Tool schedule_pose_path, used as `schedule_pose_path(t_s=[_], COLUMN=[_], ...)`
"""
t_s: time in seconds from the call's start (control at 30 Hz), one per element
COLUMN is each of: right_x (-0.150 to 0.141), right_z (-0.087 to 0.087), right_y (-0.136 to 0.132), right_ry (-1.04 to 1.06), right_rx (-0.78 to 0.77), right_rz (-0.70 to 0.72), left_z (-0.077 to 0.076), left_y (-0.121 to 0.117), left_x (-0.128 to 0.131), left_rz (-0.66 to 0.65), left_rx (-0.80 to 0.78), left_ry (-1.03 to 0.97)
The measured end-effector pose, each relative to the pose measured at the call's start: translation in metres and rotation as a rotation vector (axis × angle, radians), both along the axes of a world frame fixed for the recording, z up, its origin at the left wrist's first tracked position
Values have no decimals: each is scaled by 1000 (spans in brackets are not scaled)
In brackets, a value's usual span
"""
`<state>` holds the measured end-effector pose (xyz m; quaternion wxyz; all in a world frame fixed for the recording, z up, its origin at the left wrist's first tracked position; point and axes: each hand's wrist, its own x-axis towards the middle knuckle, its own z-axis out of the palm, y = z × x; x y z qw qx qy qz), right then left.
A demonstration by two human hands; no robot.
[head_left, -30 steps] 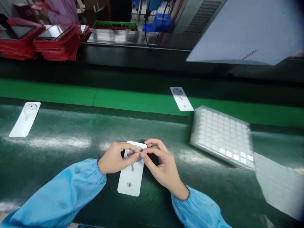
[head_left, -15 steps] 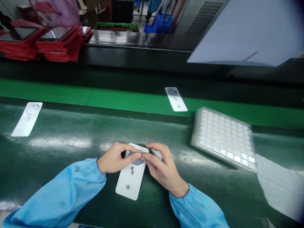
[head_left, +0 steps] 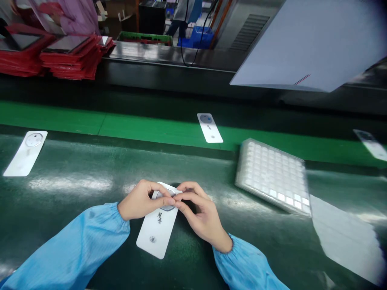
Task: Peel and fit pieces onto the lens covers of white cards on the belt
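Observation:
A white phone back cover (head_left: 157, 235) with a round camera ring, dark lettering and a small round emblem lies tilted on the green tabletop in front of me. Over its camera ring, my left hand (head_left: 146, 201) pinches thumb and forefinger together. My right hand (head_left: 204, 217) meets it there, its thumb and forefinger also closed at the same spot. Whatever sits between the fingertips is too small and hidden to make out. The fingers partly cover the ring. Both forearms wear blue sleeves.
A clear tray of white square pieces (head_left: 273, 175) stands right, beside a white sheet (head_left: 344, 233). Similar covers lie left (head_left: 26, 155), on the green strip (head_left: 210, 128) and far right (head_left: 371, 145). Red-wrapped stacks (head_left: 72, 58) stand behind near a person in pink. A white board (head_left: 302, 44) overhangs.
The whole view has shifted, so most things appear farther left. Another cover now shows at the far right. My right fingers are slightly more curled; both hands stay at the camera ring.

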<state>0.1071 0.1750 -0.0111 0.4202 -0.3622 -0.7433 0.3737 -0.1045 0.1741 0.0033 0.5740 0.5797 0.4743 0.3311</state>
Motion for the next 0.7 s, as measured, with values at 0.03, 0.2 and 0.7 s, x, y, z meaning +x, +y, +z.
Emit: schedule_pose_path(t_s=[0.03, 0.2, 0.7], right_x=[1, 3, -1], right_z=[1, 5, -2], right_y=[1, 4, 0], right_ry=[13, -26, -122], right_rx=[-61, -145, 17], right_rz=[33, 101, -8], left_z=[1, 0, 0], left_y=[0, 0, -5], left_x=[0, -1, 3], left_rz=[-4, -54, 11], left_rx=[0, -33, 14], left_ry=[16, 89, 141])
